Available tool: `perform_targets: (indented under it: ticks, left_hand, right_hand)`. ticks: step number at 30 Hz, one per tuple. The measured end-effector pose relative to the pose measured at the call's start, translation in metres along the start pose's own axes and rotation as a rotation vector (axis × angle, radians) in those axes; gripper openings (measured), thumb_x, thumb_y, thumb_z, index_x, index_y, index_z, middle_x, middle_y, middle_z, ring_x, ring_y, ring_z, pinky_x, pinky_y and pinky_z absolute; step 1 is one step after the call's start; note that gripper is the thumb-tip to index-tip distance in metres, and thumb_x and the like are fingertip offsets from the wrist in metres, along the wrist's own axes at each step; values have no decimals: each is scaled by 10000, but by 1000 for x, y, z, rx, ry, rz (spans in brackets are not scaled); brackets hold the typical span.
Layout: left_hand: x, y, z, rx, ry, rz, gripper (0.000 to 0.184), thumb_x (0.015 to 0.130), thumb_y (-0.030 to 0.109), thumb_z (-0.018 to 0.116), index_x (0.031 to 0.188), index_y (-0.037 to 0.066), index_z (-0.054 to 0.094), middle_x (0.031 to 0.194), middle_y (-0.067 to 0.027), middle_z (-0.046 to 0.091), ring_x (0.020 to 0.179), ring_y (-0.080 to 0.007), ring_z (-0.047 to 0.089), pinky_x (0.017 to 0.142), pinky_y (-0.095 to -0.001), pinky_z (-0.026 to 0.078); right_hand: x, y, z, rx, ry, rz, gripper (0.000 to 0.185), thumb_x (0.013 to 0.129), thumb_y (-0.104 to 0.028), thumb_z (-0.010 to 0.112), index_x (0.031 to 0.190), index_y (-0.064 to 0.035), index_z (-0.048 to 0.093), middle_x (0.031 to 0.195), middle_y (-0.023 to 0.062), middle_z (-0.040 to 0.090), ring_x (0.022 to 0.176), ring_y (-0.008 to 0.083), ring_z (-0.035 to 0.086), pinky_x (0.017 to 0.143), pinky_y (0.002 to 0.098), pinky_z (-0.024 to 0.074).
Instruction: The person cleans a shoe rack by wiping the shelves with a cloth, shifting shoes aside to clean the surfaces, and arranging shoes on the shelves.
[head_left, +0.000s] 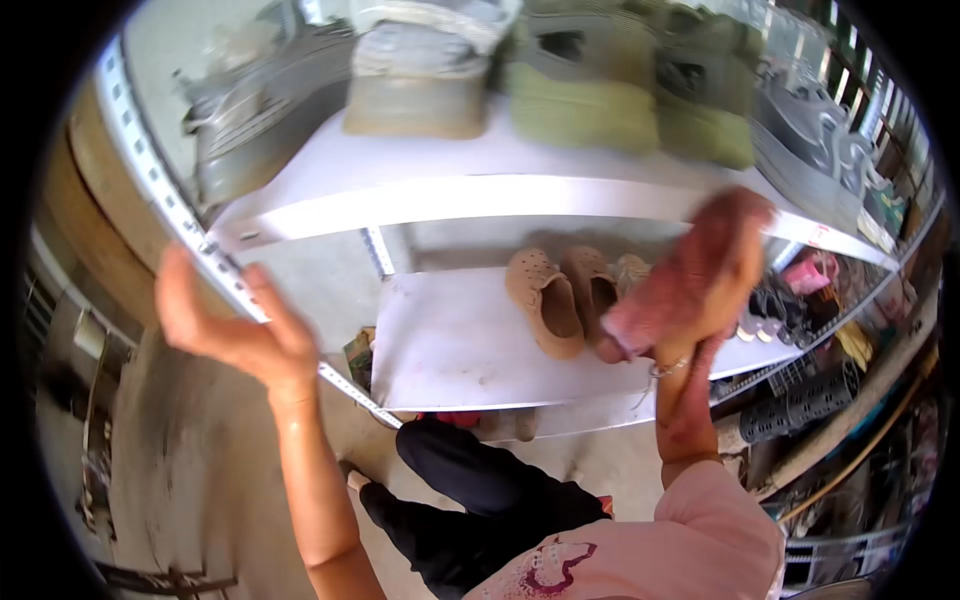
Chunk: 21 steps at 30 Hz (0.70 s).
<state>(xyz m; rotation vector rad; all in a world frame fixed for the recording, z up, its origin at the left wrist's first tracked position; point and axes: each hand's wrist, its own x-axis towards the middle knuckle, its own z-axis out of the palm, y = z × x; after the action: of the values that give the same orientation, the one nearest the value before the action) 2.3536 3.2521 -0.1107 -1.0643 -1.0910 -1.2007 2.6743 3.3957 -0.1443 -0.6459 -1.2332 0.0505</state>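
From my remote view, my hands are well apart: the left hand [238,335] spreads its fingers at the slotted post [155,165], contact unclear; the right hand [718,305] grips a reddish cloth [652,295] before the lower shelf [445,340], near tan clogs [530,280].

The right hand [712,318] grips a reddish cloth [675,280] near 2 tan clogs [530,278]; the left hand [250,340] is beside a shelf post [150,145].

Bright light whitens the upper shelf [400,200]; the right hand [730,285] and upper-row shoes [585,105] blur; edges curve into black corners.
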Motion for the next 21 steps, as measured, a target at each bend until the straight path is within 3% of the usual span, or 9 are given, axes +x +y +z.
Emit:
perform_targets:
  ticks: [2, 4, 5, 7, 8, 10, 14, 17, 21]
  left_hand:
    - [-11, -20, 3, -9, -37, -322, 570, 897, 187, 557, 1315, -40, 244, 1278, -203, 331, 1199, -300, 363, 1029, -425, 306]
    - [-29, -39, 7, -292, -181, -648, 639, 932, 320, 519, 1342, -49, 197, 1338, -215, 290, 1141, -264, 429, 966, -404, 391]
    - [-38, -34, 16, -391, -90, -697, 516, 936, 341, 514, 1260, -26, 353, 1049, -143, 500, 881, -172, 529, 723, -305, 479]
    - [-50, -41, 0, -486, -385, -1035, 329, 937, 303, 523, 1058, 1, 477, 701, -9, 450, 577, -60, 425, 488, -224, 358]
    - [-51, -40, 5, -491, -390, -1033, 329, 937, 303, 523, 1058, 1, 477, 701, -9, 450, 577, -60, 425, 488, -224, 358]
    - [-54, -39, 10, -504, -205, -1055, 236, 926, 260, 553, 870, 43, 480, 560, 61, 341, 482, -7, 294, 424, -202, 214]
    - [-68, -58, 6, -627, -297, -933, 178, 902, 155, 587, 838, 62, 449, 594, 59, 354, 498, -5, 305, 427, -191, 201]
    - [-67, -57, 3, -634, -325, -964, 173, 895, 151, 597, 852, 63, 455, 659, 65, 372, 521, -4, 300, 445, -180, 215]
    - [-68, -56, 3, -618, -321, -994, 153, 882, 133, 603, 890, 58, 471, 702, 66, 386, 553, -1, 310, 466, -172, 231]
  right_hand:
    - [-5, 6, 27, -71, -148, -591, 269, 775, -99, 584, 1040, -49, 590, 1122, 134, 556, 995, 299, 563, 831, 396, 449]
    - [-16, -18, 43, -95, -228, -858, 270, 729, -88, 611, 999, -86, 612, 1077, 119, 585, 974, 280, 581, 794, 401, 468]
    - [-20, -43, 52, -64, -215, -837, 280, 708, -100, 632, 988, -91, 619, 1076, 118, 592, 994, 276, 578, 793, 410, 470]
    - [-22, -61, 70, -78, -172, -864, 303, 649, -119, 643, 950, -85, 630, 1083, 104, 603, 1007, 280, 576, 793, 410, 475]
    - [-23, -60, 72, -84, -170, -861, 303, 649, -119, 643, 950, -85, 630, 1083, 104, 603, 1007, 280, 576, 793, 410, 475]
    - [-24, -57, 70, -84, -161, -862, 192, 664, -73, 637, 855, -66, 621, 1058, 125, 620, 1025, 323, 559, 849, 420, 437]
    - [-12, -31, 7, -336, -303, -686, 255, 621, -8, 615, 876, -3, 599, 1138, 207, 554, 1089, 402, 501, 913, 479, 390]
    - [6, 9, -48, -764, 70, -622, 363, 780, -27, 510, 1135, -31, 584, 1229, 200, 512, 1170, 362, 471, 1005, 429, 358]
    - [45, 80, -121, -445, 259, -198, 407, 869, -74, 411, 1267, -22, 477, 1352, 186, 415, 1263, 334, 370, 1062, 394, 279]
